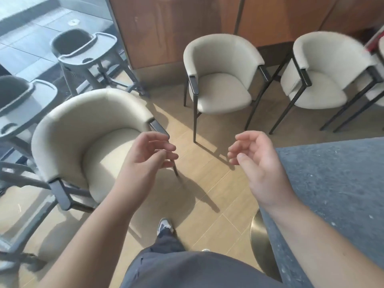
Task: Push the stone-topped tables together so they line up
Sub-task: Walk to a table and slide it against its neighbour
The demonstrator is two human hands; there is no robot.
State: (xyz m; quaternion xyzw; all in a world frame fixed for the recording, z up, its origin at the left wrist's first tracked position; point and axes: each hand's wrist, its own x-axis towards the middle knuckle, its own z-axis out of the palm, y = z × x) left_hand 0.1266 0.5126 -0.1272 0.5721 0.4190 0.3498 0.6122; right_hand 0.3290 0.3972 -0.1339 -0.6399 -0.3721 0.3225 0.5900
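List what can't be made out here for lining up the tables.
1. Second table: none in the head view; only one grey table shows, cut by the right and bottom edges.
2. Its base: mostly hidden under the top.
3. Far-right chair: cut by the edge, blurred.

The floor (209,183) is light wood-look tile, lit by sunlight that casts hard chair-leg shadows. Three cream upholstered tub chairs on dark metal frames stand on it: the near chair (91,146) at left, the middle chair (222,80) and the far chair (324,73) against a brown wood-panelled wall (172,26). Two grey high chairs (87,53) stand beside a glass window (31,23) at upper left
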